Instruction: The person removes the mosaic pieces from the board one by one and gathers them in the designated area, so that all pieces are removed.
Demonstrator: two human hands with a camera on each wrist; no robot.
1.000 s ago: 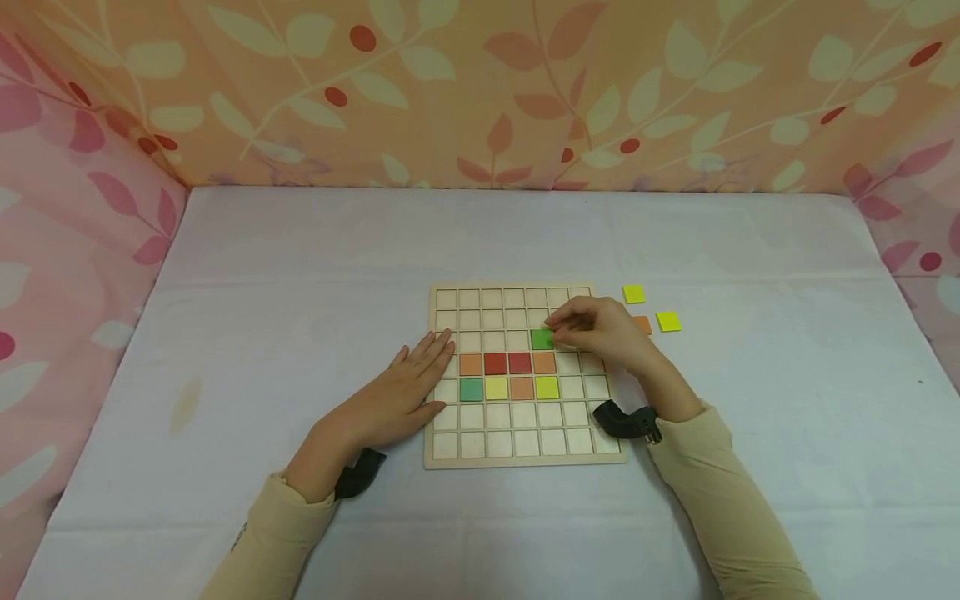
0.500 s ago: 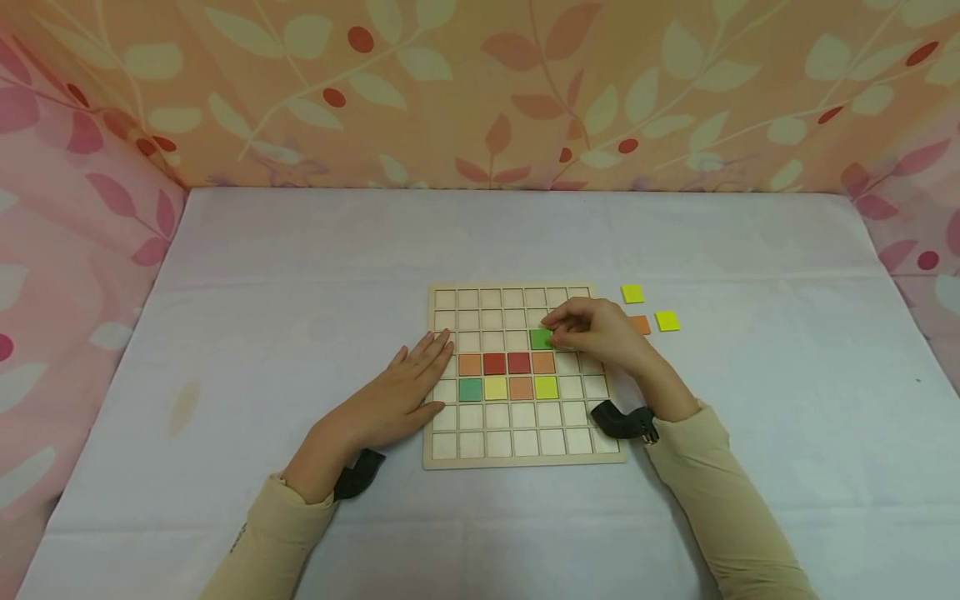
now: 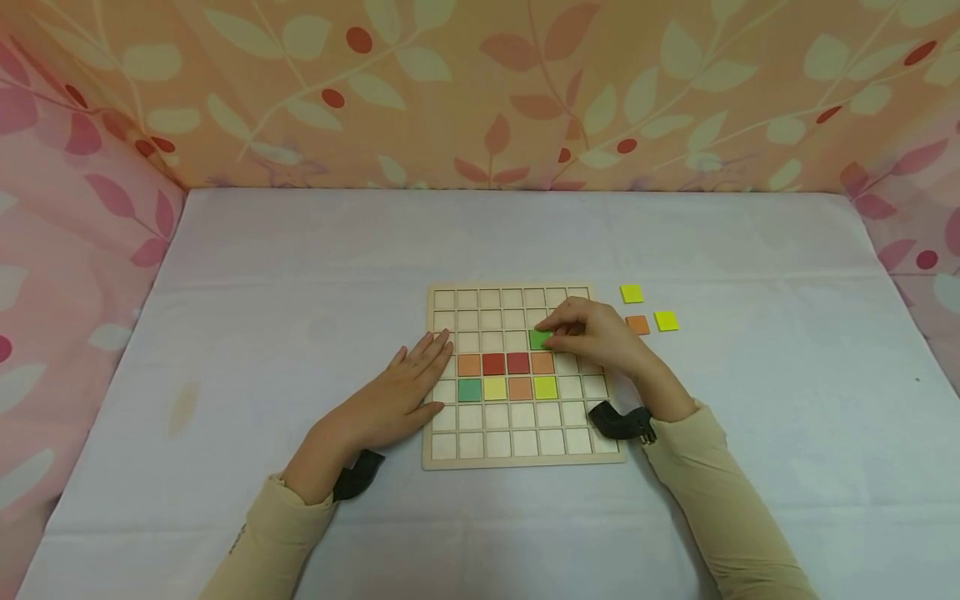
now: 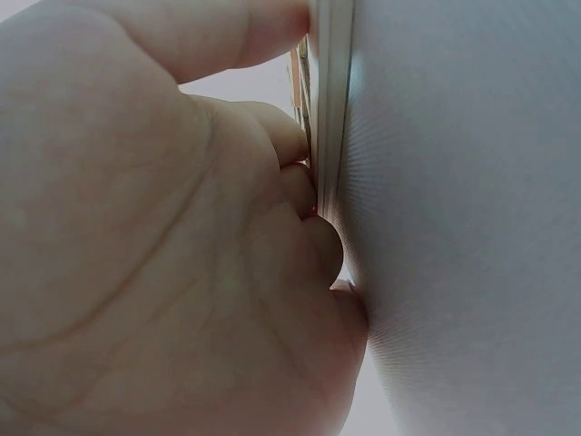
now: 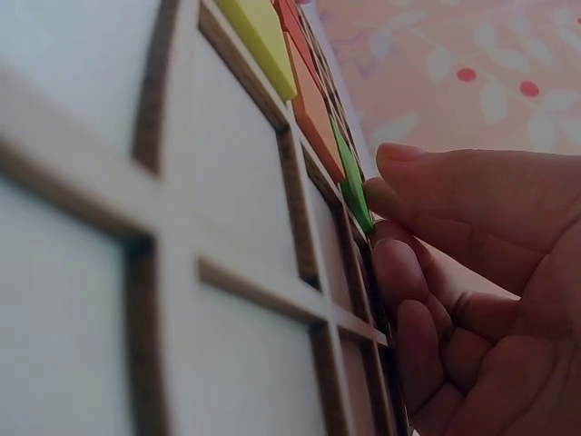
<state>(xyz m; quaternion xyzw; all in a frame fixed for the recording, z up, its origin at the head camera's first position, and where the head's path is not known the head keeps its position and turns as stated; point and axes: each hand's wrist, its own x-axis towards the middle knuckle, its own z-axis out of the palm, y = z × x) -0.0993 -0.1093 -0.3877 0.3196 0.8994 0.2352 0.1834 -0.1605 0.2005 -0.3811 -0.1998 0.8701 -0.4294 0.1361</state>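
Observation:
A light wooden grid board (image 3: 523, 463) lies on the white cloth. My left hand (image 3: 390, 400) rests on its left edge with straight fingers; the left wrist view shows the palm and the fingertips on the board's rim (image 4: 334, 100). Over the upper right part of the board, my right hand (image 3: 596, 337) has its thumb and fingers bent at a green square tile (image 3: 538, 340), pinching near its right side. In the right wrist view the fingertips meet the green tile (image 5: 352, 182) at its cell. Below it, orange and red tiles (image 3: 493, 364) form one row.
Another row holds a teal tile (image 3: 469, 389), a pale yellow tile (image 3: 495, 388), an orange tile (image 3: 520, 388) and a bright yellow tile (image 3: 546, 387). Right of the board lie loose yellow tiles (image 3: 666, 321) and an orange tile (image 3: 637, 325). Patterned curtains (image 3: 450, 100) enclose the table.
My right hand's fingertips have shifted slightly left over the green tile, and more of the loose orange tile shows behind the hand. The left hand stays in place.

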